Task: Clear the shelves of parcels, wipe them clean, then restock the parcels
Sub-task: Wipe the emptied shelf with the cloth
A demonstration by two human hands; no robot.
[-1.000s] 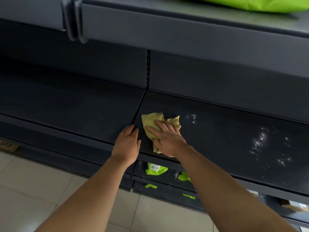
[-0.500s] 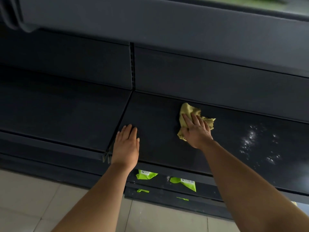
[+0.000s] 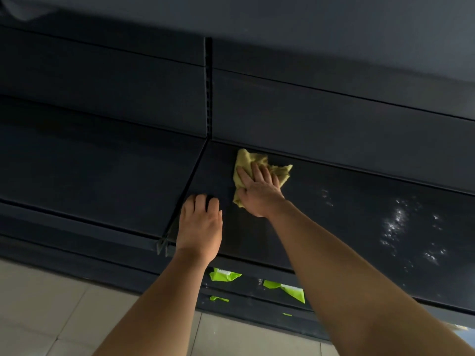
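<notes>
A crumpled yellow cloth lies near the back of the dark shelf, just right of the seam between two shelf boards. My right hand presses flat on the cloth, fingers spread over it. My left hand rests on the shelf near its front edge, beside the seam, fingertips bent down onto the surface and holding nothing. White dusty specks mark the shelf to the right. Lime-green parcels show on the lower shelf, under the front edge.
A second dark shelf board stretches to the left. The upper shelf's underside overhangs closely above. A slotted upright divides the back panel. Pale floor tiles lie below.
My right hand has slid the cloth from the shelf's front towards the back wall. The left hand's fingertips have bent down onto the shelf. The view has dropped further under the upper shelf.
</notes>
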